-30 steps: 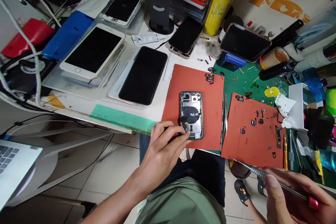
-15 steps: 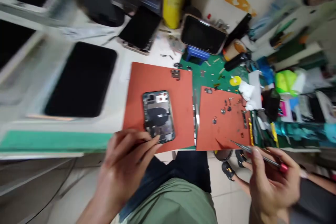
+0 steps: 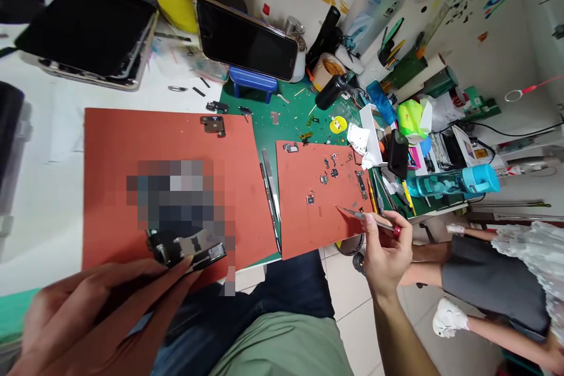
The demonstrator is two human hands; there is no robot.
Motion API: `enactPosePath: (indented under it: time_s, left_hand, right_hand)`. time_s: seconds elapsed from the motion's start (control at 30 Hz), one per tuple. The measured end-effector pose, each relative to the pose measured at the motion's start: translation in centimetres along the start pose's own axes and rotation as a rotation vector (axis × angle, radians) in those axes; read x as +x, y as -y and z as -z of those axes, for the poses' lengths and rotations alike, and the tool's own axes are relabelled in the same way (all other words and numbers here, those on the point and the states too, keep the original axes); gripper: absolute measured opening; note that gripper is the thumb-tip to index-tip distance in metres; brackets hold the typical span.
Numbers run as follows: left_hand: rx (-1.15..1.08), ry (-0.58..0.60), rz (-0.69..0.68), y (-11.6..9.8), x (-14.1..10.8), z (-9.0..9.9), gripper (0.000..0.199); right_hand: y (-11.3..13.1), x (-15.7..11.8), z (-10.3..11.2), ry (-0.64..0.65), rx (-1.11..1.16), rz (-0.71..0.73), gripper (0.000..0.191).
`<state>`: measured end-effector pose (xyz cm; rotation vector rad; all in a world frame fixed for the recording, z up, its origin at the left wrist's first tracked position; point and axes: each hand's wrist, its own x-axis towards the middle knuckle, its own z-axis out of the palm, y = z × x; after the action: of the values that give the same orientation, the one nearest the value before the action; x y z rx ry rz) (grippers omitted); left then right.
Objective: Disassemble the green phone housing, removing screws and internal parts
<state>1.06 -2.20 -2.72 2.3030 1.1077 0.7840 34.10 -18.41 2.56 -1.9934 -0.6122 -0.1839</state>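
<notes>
At the lower left, my left hand closes its fingers on the near edge of an opened phone housing. Most of that housing is blotted out by coarse blocks, so its inside hardly shows. It is over the left red mat. To the right, my right hand grips a thin precision screwdriver with a red end cap, its tip pointing left over the right red mat. Several small phone parts are scattered on that mat, near the tip.
Tweezers lie between the mats. A phone leans on a blue stand at the back. Further right are a white box and a turquoise bottle. Another person is at the right.
The view has swung right and come closer to the mats. My left hand stays on the phone housing. The screwdriver remains in my right hand, its tip still over the right mat.
</notes>
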Motion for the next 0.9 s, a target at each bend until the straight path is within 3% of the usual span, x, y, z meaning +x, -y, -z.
enactPosePath:
  time_s: [0.13,0.3,0.37,0.5,0.67,0.77,0.9]
  left_hand:
    - [0.137,-0.039,-0.005,-1.5,0.1,0.4,0.032]
    - [0.194,-0.092,-0.146,-2.0,0.5,0.2,0.065]
    - [0.179,-0.102,-0.218,-2.6,0.8,0.4,0.069]
    - [0.129,-0.017,-0.246,-3.6,1.2,1.0,0.059]
    - [0.061,-0.006,-0.208,-3.9,1.3,1.3,0.04]
    - [0.032,-0.008,-0.198,-3.9,1.3,1.2,0.039]
    - [0.0,-0.028,-0.191,-3.8,1.1,1.0,0.04]
  right_hand:
    - [-0.3,0.2,-0.3,-0.007,0.019,-0.016,0.035]
    - [1.2,-0.1,0.2,-0.009,0.084,-0.051,0.038]
    - [2.6,-0.9,0.3,0.029,0.141,-0.079,0.037]
    - [5.7,-3.7,-0.9,0.266,0.356,-0.185,0.037]
    - [8.3,-6.8,-3.5,0.622,0.547,-0.279,0.03]
    - [8.6,-7.4,-4.4,0.7,0.569,-0.299,0.028]
    - [8.5,-7.5,-4.6,0.699,0.534,-0.288,0.029]
